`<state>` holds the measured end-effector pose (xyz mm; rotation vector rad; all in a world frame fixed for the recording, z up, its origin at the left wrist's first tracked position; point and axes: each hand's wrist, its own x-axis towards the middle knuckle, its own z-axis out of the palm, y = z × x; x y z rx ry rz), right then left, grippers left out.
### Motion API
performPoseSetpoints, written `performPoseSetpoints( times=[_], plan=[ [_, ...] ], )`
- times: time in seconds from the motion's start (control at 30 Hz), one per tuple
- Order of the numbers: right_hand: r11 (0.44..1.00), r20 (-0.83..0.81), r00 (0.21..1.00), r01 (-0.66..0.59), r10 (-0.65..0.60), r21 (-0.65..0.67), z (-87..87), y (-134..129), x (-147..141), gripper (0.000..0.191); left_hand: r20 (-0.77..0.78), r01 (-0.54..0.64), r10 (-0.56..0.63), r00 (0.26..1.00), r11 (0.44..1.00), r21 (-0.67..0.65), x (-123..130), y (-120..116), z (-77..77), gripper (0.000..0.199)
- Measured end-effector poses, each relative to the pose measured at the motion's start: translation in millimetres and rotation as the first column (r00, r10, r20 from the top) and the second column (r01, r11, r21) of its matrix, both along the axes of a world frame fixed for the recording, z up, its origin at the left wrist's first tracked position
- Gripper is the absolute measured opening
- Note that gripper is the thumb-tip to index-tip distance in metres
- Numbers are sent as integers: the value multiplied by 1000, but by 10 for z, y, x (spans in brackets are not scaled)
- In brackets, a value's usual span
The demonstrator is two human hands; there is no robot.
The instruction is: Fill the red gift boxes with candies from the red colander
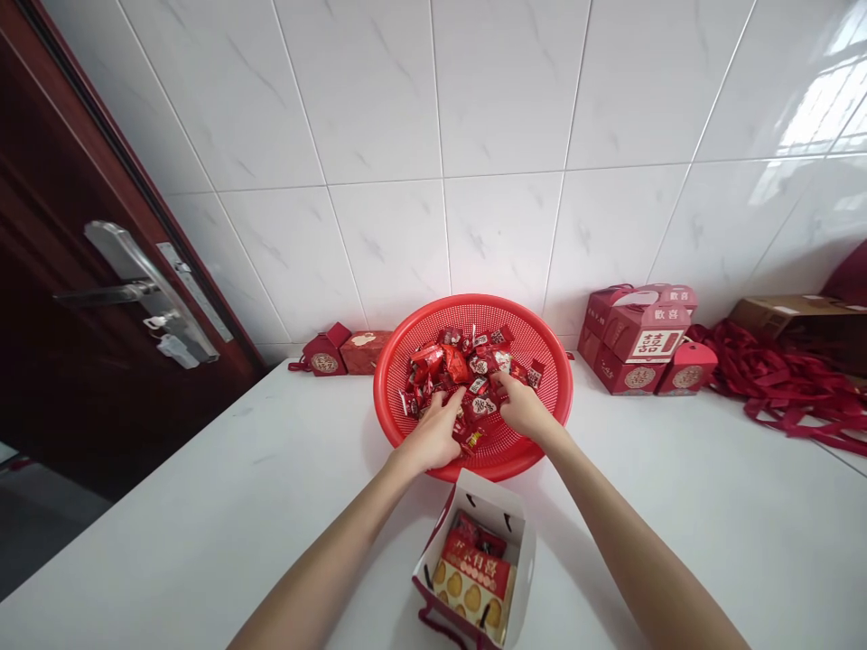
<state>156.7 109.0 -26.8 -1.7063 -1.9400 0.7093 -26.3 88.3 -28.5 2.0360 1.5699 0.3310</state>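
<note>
Both hands reach into a round red plastic basket [389,424] that holds many red-wrapped candies [482,406]. On the left side of the pile, my left hand [437,433] has its thumb and fingers apart, touching the candies; its fingertips are partly hidden among them. My right hand [521,403] is at the right side of the pile, its fingers bent down on the wrappers, and whether they hold a candy is too small to tell. In front of the basket stands an open gift box [520,533] with a red and yellow packet [472,578] and red-wrapped items inside.
Stacked red gift boxes [637,343] stand at the right by the tiled wall, beside a heap of red ribbons [778,370] and a cardboard box [778,311]. Small red boxes [326,352] sit behind left. A dark door [60,271] is at the far left.
</note>
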Motion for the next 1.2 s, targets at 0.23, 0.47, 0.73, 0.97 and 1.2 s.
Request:
performPoseSetpoints(
  times=[0.23, 0.47, 0.73, 0.97, 1.2],
  plan=[
    [1000, -11, 1000, -11, 11, 25, 1, -29, -22, 61, 65, 31, -34, 997, 998, 55, -29, -40, -66, 102],
    [999, 14, 999, -39, 39, 31, 24, -56, -32, 42, 83, 33, -35, 996, 999, 29, -11, -41, -41, 98],
    [998, 12, 998, -59, 59, -2, -45, -1, -10, 33, 115, 28, -31, 993, 999, 26, 2, 29, -60, 97],
    [999, 8, 999, -54, 53, 10, -56, 9, 6, 36, 208, 29, -25, 978, 999, -14, -2, 59, -86, 82],
    [988, -40, 988, -150, 151, 29, -55, 3, 9, 44, 356, -5, 3, 934, 1000, 7, -19, 89, -151, 35]
  ],
)
